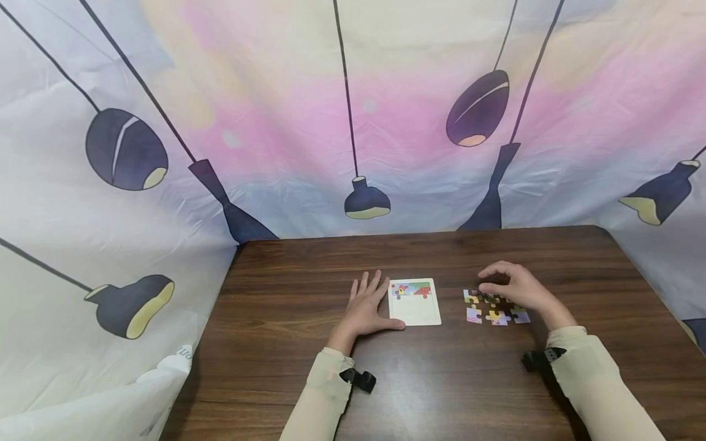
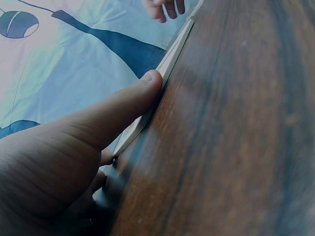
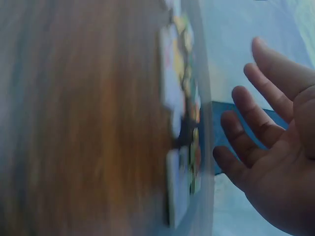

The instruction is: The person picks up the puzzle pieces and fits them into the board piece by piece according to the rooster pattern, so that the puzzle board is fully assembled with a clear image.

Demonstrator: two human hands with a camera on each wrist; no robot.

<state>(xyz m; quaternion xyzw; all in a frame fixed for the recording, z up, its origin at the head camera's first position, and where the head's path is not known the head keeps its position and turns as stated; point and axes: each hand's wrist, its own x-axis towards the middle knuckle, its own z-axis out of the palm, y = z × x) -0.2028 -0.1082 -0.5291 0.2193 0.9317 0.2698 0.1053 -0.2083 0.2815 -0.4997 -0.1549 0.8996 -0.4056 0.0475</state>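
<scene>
A white square puzzle board lies flat on the table, with joined colourful pieces along its far edge. My left hand rests at the board's left side, fingers spread and straight. Its thumb touches the near edge of the board in the left wrist view, where the board's side shows. To the right lie several loose jigsaw pieces. Above them hovers my right hand, fingers relaxed and slightly bent. The right wrist view shows nothing in its palm; the pieces there are blurred.
The dark wooden table meets a printed fabric backdrop at its far edge and left side. Both forearms wear light sleeves with a black camera strap at the wrist.
</scene>
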